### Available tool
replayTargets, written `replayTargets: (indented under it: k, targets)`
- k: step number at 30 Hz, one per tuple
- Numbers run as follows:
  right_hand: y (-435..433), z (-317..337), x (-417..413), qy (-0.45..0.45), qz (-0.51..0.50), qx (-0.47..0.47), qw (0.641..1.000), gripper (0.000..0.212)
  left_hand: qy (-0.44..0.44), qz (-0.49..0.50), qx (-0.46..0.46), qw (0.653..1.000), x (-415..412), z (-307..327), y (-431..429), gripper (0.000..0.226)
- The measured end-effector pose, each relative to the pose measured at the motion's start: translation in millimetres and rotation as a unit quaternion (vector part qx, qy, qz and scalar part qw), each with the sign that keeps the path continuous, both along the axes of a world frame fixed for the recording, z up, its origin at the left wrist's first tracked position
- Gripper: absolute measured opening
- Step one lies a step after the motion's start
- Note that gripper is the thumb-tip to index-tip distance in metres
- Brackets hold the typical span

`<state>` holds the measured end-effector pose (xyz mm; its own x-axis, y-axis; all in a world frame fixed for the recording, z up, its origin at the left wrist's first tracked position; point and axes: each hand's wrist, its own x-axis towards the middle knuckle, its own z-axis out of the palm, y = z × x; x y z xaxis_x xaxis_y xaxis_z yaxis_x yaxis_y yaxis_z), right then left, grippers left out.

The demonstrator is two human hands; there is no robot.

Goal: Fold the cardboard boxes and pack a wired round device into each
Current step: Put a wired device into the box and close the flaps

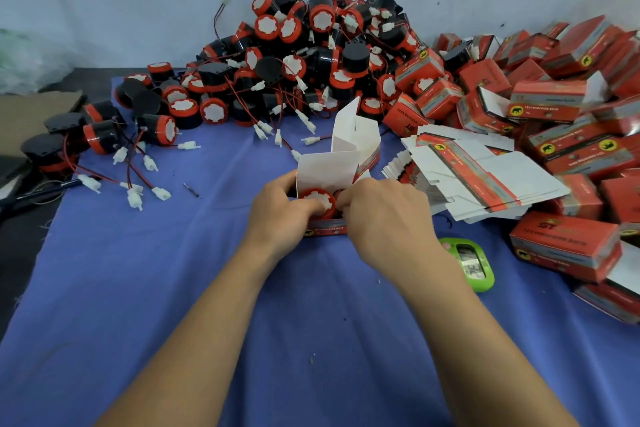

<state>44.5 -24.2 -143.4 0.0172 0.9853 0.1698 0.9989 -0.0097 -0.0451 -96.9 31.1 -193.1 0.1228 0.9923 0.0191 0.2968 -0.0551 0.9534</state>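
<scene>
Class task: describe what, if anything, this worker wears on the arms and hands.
Nothing worn is visible. The left hand and right hand have no gloves, and no rings show. The left forearm and right forearm are uncovered to the frame's bottom edge: no sleeves, watch or bracelets.

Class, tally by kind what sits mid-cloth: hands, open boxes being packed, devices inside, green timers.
hands, left hand and right hand: 2
open box: 1
round device seen inside it: 1
green timer: 1
Total: 5
</scene>
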Motion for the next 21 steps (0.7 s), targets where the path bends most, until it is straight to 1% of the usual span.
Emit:
replayTargets:
  k: [3,6,8,10,13,15,17,19,20,21]
  targets:
    - [-1,1,4,0.042,0.046,-0.064,0.996,0.023,0.005,0.091,0.011,0.996,16,-2,-8,0.022]
    - [-8,0,7,0.095,0.075,-0.125,0.985,0.017,0.019,0.136,0.03,0.99,27,-3,-13,0.031]
    - [-12,2,10,0.116,0.092,-0.154,0.977,0.019,0.041,0.143,0.039,0.988,29,-2,-12,0.041]
    - [-15,7,13,0.132,0.105,-0.174,0.97,0.021,0.058,0.135,0.028,0.989,28,-3,-9,0.046]
    - [-21,15,16,0.167,0.106,-0.19,0.961,0.026,0.104,0.113,0.004,0.988,27,-3,-5,0.036]
    - [-25,17,16,0.159,0.104,-0.202,0.961,0.029,0.123,0.101,0.0,0.987,27,-1,-5,0.033]
    - [-28,16,16,0.14,0.101,-0.208,0.963,0.033,0.124,0.099,0.005,0.987,28,0,-5,0.033]
    - [-28,14,15,0.151,0.087,-0.185,0.967,0.032,0.119,0.097,0.007,0.988,27,-1,-6,0.035]
    - [-27,13,16,0.185,0.071,-0.155,0.968,0.028,0.113,0.095,0.005,0.989,27,-2,-6,0.036]
    - [-26,12,18,0.24,0.049,-0.107,0.964,0.023,0.107,0.095,0.004,0.99,26,-3,-6,0.035]
